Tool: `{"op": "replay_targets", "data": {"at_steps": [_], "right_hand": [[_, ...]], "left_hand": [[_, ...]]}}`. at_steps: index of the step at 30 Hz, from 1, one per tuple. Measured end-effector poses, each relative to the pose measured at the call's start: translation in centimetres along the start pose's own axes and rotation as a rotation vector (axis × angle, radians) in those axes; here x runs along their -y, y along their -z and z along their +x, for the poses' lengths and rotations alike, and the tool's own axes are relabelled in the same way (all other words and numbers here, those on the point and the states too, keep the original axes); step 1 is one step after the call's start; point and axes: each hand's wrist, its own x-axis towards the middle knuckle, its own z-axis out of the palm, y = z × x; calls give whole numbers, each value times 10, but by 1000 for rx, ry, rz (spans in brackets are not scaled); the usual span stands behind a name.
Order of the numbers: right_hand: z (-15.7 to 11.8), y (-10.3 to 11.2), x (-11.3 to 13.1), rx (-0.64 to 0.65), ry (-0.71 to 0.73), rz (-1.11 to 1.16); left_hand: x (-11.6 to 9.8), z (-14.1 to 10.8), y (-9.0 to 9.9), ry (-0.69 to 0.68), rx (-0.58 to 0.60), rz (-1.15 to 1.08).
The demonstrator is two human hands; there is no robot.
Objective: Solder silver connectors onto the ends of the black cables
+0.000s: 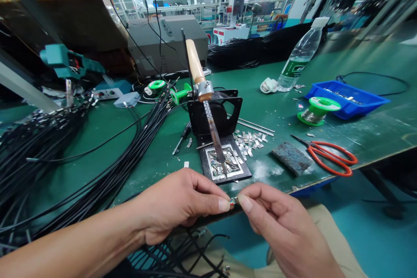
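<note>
My left hand (182, 202) pinches a small cable end, with bits of red and green showing at the thumb tip. Opposite it, my right hand (280, 221) grips a tiny silvery metal connector piece (236, 200) between thumb and forefinger. The two pieces meet or nearly meet; I cannot tell whether they are joined. Just beyond my hands, a soldering iron (213, 130) with a wooden handle slants down from its stand. Its tip points at a square tray (213, 177) holding metal bits. Loose metal shells (249, 141) lie beside the tray.
Black cables (130, 160) fill the left side, and more hang below the table edge. To the right are red-handled scissors (332, 156), a dark sponge-like block (291, 158), a solder spool (317, 110), a blue bin (365, 108) and a water bottle (298, 61). A fan (215, 115) stands behind the iron.
</note>
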Motion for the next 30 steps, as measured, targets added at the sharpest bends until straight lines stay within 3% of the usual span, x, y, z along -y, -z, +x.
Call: {"op": "replay_targets", "data": {"at_steps": [4,9,15,22,30], "right_hand": [[-1,-2,5,-1,-7,-4],[-6,-10,19,-93,-148,20],[-6,-13,22,-117,-192,43],[-5,-14,21,-104,-182,78],[2,-7,5,8,-80,46]], "left_hand": [[3,0,-1,2,14,-43],[-1,-1,-5,10,-14,-41],[-1,0,-6,-24,-33,-36],[2,1,-7,-44,-46,-29],[5,3,-6,-49,-62,-32]]}}
